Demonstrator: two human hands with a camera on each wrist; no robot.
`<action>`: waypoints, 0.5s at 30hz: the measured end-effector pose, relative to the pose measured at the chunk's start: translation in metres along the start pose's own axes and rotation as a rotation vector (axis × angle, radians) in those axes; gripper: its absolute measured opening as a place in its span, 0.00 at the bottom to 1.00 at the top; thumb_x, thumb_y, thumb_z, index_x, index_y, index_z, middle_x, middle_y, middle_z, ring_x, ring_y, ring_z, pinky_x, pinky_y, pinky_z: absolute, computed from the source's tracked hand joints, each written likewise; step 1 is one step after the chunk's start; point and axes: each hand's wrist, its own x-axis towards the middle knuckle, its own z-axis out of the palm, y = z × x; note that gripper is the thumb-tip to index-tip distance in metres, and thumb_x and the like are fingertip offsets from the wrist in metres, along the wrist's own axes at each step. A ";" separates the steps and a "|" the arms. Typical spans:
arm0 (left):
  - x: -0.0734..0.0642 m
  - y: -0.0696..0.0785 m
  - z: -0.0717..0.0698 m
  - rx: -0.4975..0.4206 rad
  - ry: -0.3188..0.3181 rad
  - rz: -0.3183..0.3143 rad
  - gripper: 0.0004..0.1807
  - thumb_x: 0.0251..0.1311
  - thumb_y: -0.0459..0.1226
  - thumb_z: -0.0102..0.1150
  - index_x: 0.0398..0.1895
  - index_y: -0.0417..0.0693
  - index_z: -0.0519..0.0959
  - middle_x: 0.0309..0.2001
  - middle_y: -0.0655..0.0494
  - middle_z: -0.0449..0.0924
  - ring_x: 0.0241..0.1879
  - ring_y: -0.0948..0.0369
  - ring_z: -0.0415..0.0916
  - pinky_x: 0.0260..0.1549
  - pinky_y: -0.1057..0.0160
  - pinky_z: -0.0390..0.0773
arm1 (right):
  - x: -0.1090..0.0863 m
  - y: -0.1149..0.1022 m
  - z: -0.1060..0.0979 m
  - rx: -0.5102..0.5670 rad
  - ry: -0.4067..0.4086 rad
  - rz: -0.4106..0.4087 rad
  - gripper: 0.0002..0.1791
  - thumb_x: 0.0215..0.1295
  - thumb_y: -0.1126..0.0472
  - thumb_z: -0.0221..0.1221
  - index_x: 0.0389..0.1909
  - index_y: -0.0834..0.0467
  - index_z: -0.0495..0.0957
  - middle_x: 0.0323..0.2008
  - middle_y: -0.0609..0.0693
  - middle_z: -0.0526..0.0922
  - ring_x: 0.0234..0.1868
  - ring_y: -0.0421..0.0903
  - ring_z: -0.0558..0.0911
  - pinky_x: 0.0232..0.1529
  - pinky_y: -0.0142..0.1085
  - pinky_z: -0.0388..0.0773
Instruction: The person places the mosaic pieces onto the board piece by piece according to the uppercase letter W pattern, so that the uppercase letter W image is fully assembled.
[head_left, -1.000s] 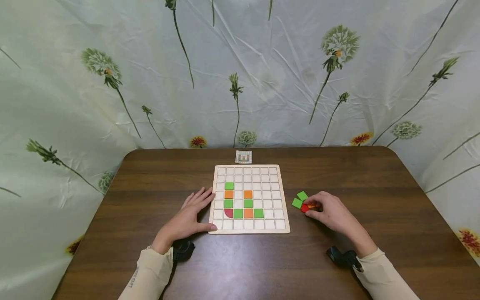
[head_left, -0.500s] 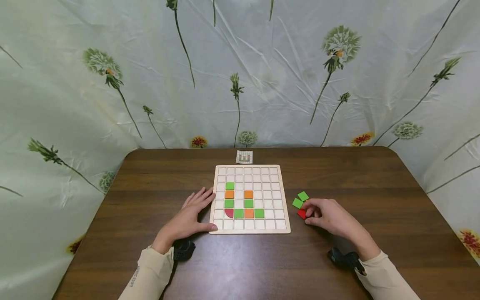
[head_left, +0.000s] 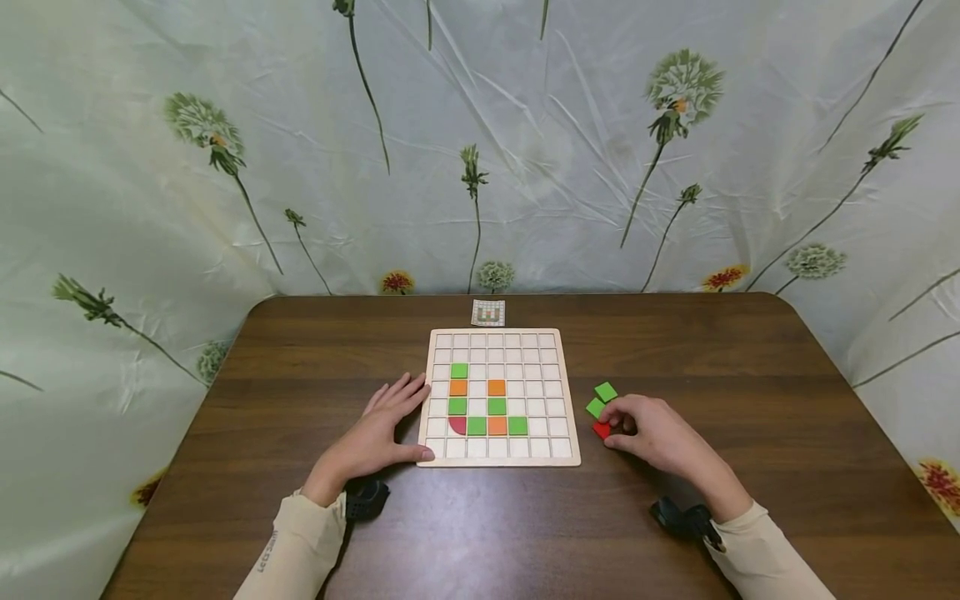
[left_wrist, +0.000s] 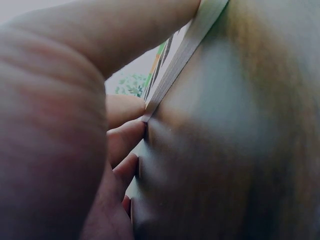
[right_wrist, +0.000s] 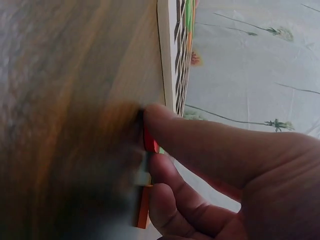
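Observation:
The left hand point(head_left: 367, 437) lies flat, straight fingers and thumb against the left edge of a square wooden grid board point(head_left: 540, 452). Several green and orange square tiles and one dark red quarter-round piece point(head_left: 457, 426) sit in the board's cells. To the right of the board, the right hand point(head_left: 663, 433) has its fingers curled down at the table. A red tile point(right_wrist: 150, 142) is pinched between its thumb and index finger, low at the tabletop. Beside the middle finger is an orange tile point(right_wrist: 143, 207), hidden by the hand in the head view.
Two loose green tiles, a farther one point(head_left: 606, 391) and a nearer one point(head_left: 596, 407), lie just beyond the right fingertips. A small printed pattern card point(head_left: 488, 313) rests behind the board on the brown wooden table point(head_left: 337, 350). A flower-printed curtain point(head_left: 555, 167) hangs behind.
The right fingers have shifted from over the orange and red tiles to the red tile, which has moved slightly toward the person. The orange tile has become hidden. The left hand has stayed put.

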 end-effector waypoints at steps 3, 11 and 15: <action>0.000 0.000 0.000 0.004 -0.004 -0.003 0.56 0.50 0.54 0.76 0.78 0.45 0.58 0.80 0.53 0.49 0.79 0.48 0.38 0.74 0.42 0.37 | -0.001 -0.001 0.002 -0.006 0.011 -0.009 0.13 0.55 0.62 0.74 0.41 0.57 0.84 0.34 0.44 0.80 0.34 0.41 0.76 0.36 0.37 0.77; 0.000 -0.001 0.000 0.005 0.006 0.013 0.56 0.50 0.55 0.76 0.78 0.43 0.59 0.80 0.51 0.50 0.79 0.47 0.39 0.73 0.40 0.38 | -0.001 -0.002 0.005 -0.026 0.052 -0.032 0.17 0.55 0.62 0.74 0.46 0.57 0.84 0.36 0.45 0.80 0.37 0.43 0.77 0.38 0.39 0.78; 0.000 -0.001 0.000 0.007 0.009 0.015 0.56 0.50 0.55 0.75 0.78 0.43 0.59 0.79 0.50 0.50 0.79 0.46 0.40 0.73 0.39 0.38 | -0.001 -0.002 0.005 -0.040 0.065 -0.037 0.16 0.55 0.62 0.74 0.45 0.56 0.85 0.38 0.45 0.80 0.38 0.43 0.77 0.39 0.39 0.78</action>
